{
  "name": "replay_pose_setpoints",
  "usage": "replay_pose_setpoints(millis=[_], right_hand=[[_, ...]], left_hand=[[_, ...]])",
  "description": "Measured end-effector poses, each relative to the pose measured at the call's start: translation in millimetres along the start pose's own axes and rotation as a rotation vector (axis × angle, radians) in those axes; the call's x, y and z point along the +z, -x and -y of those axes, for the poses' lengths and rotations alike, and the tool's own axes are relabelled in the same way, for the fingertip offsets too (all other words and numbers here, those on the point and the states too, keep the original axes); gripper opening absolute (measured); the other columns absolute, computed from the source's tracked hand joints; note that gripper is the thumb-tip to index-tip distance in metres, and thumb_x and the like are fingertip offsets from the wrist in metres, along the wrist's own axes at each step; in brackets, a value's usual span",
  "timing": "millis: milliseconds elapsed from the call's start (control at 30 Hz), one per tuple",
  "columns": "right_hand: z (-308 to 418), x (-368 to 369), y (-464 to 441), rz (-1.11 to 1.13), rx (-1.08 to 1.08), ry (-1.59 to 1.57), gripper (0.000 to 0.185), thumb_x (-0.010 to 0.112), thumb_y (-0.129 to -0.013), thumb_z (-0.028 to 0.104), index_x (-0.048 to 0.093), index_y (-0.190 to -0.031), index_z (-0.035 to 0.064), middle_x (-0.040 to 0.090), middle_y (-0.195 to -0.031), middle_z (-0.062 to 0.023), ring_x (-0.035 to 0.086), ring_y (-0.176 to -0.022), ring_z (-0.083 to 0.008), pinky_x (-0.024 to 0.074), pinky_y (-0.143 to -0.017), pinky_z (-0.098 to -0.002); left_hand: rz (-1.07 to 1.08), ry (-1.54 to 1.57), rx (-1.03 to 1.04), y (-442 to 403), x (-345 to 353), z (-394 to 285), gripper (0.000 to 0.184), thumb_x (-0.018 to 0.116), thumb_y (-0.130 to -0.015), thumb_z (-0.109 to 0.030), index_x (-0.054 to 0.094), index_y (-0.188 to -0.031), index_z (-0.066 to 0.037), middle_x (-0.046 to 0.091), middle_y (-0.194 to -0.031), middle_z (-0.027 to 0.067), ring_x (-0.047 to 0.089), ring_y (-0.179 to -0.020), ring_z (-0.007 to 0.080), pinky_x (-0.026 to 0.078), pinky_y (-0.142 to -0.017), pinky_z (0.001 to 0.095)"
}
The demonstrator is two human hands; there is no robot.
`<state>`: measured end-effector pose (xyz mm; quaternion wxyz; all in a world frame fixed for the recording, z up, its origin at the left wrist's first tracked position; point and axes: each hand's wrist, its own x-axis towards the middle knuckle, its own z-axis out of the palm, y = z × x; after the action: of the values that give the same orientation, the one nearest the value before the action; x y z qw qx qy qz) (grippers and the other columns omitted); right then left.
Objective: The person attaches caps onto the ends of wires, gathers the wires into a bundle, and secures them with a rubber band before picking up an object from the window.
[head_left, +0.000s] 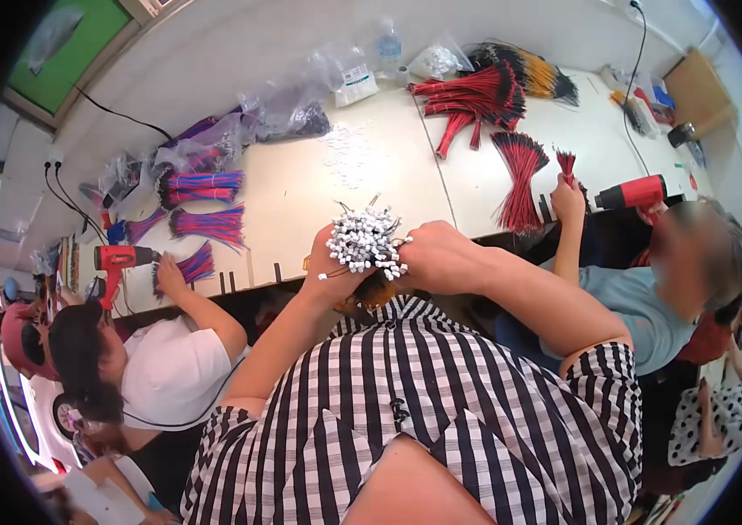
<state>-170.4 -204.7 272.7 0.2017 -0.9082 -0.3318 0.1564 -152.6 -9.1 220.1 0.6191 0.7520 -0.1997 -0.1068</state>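
In the head view my left hand (pixel 325 268) is wrapped round a thick bundle of wires with white connectors (pixel 362 241). The connector ends face up towards me, and a few stick out at the edges. Below them, the dark and yellowish wires are mostly hidden by my hands and shirt. My right hand (pixel 432 257) is closed against the right side of the bundle, its fingertips at the outer connectors. Whatever lies between those fingers is hidden.
Beyond my hands, small white pieces (pixel 349 153) lie scattered on the white table (pixel 288 188). Blue-red wire bundles (pixel 204 223) lie left, red-black bundles (pixel 520 179) right. Co-workers on both sides work near red heat guns (pixel 632 192). Plastic bags (pixel 288 109) line the back.
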Motion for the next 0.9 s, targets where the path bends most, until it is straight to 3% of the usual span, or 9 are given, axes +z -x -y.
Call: replay_pose_setpoints(millis=[67, 167, 267, 300, 433, 567, 733, 800, 900], right_hand=[[-1, -1, 2, 0.013, -0.007, 0.005, 0.013, 0.065, -0.075, 0.019, 0.068, -0.078, 0.0066, 0.065, -0.076, -0.0147, 0.062, -0.073, -0.0359, 0.0502, -0.067, -0.0429], [-13, 5, 0, -0.064, -0.363, -0.750, 0.022, 0.064, -0.084, 0.016, 0.072, -0.102, 0.0060, 0.071, -0.090, -0.0126, 0.062, -0.066, -0.0214, 0.0500, -0.063, -0.0341], [-4, 15, 2, -0.006, -0.180, -1.367, 0.024, 0.066, -0.086, 0.015, 0.070, -0.103, -0.0015, 0.071, -0.096, -0.0145, 0.058, -0.058, -0.0107, 0.0486, -0.059, -0.0252], [3, 18, 3, -0.092, -0.108, -1.512, 0.040, 0.068, -0.086, 0.025, 0.065, -0.114, -0.0036, 0.070, -0.097, -0.0162, 0.052, -0.054, -0.0060, 0.0452, -0.054, -0.0205], [13, 19, -2, -0.393, -0.227, -1.531, 0.065, 0.070, -0.082, 0.044, 0.057, -0.126, -0.0019, 0.070, -0.097, -0.0159, 0.051, -0.053, -0.0053, 0.0410, -0.052, -0.0188], [-1, 16, -6, -0.785, -0.065, -0.945, 0.070, 0.073, -0.079, 0.036, 0.050, -0.132, -0.0035, 0.063, -0.118, -0.0114, 0.054, -0.073, -0.0067, 0.0465, -0.076, -0.0229], [-9, 27, -20, -0.746, -0.102, -0.843, 0.071, 0.074, -0.077, 0.034, 0.048, -0.135, 0.0014, 0.054, -0.132, -0.0071, 0.049, -0.085, -0.0106, 0.0446, -0.089, -0.0267], [-7, 19, -15, -0.704, -0.083, -0.894, 0.079, 0.073, -0.075, 0.044, 0.046, -0.137, 0.0028, 0.054, -0.133, -0.0075, 0.054, -0.100, -0.0150, 0.0382, -0.101, -0.0336], [-20, 18, -8, -0.628, -0.142, -0.765, 0.087, 0.070, -0.072, 0.054, 0.043, -0.139, 0.0054, 0.052, -0.136, -0.0107, 0.041, -0.134, -0.0233, 0.0110, -0.116, -0.0465]], left_hand=[[0.022, 0.002, 0.016, 3, 0, 3, 0.033, 0.075, -0.066, -0.002, 0.065, -0.097, -0.001, 0.068, -0.091, 0.0073, 0.065, -0.084, 0.0169, 0.052, -0.076, 0.0298], [-0.003, 0.047, -0.088, 5, -2, 2, 0.037, 0.077, -0.064, -0.002, 0.064, -0.099, -0.002, 0.067, -0.091, 0.0064, 0.064, -0.085, 0.0165, 0.052, -0.076, 0.0297], [0.013, -0.302, -0.021, 3, -7, -20, 0.040, 0.080, -0.064, -0.006, 0.064, -0.101, -0.003, 0.067, -0.095, 0.0058, 0.063, -0.089, 0.0160, 0.051, -0.078, 0.0302], [-0.054, 0.203, -0.260, 6, -9, -23, 0.045, 0.081, -0.065, -0.009, 0.063, -0.106, -0.005, 0.066, -0.098, 0.0058, 0.062, -0.091, 0.0160, 0.050, -0.080, 0.0315], [-0.166, 0.433, -0.202, -4, -18, -15, 0.041, 0.080, -0.068, -0.004, 0.062, -0.106, -0.003, 0.065, -0.097, 0.0040, 0.061, -0.090, 0.0154, 0.051, -0.080, 0.0303], [-0.146, 0.509, -0.209, -6, -28, -12, 0.036, 0.077, -0.069, 0.004, 0.063, -0.101, -0.005, 0.065, -0.090, 0.0025, 0.063, -0.085, 0.0136, 0.051, -0.080, 0.0291], [0.004, 0.506, -0.164, -9, -17, -17, 0.038, 0.077, -0.069, 0.002, 0.063, -0.104, -0.005, 0.066, -0.094, 0.0023, 0.062, -0.087, 0.0136, 0.050, -0.080, 0.0284], [0.013, 0.545, -0.162, -9, -9, -27, 0.042, 0.077, -0.068, 0.002, 0.064, -0.107, -0.005, 0.066, -0.097, 0.0022, 0.062, -0.089, 0.0140, 0.050, -0.080, 0.0283], [0.206, 0.569, -0.209, -11, -5, -26, 0.044, 0.077, -0.063, 0.004, 0.066, -0.104, -0.005, 0.068, -0.097, 0.0018, 0.063, -0.090, 0.0139, 0.050, -0.081, 0.0291]])
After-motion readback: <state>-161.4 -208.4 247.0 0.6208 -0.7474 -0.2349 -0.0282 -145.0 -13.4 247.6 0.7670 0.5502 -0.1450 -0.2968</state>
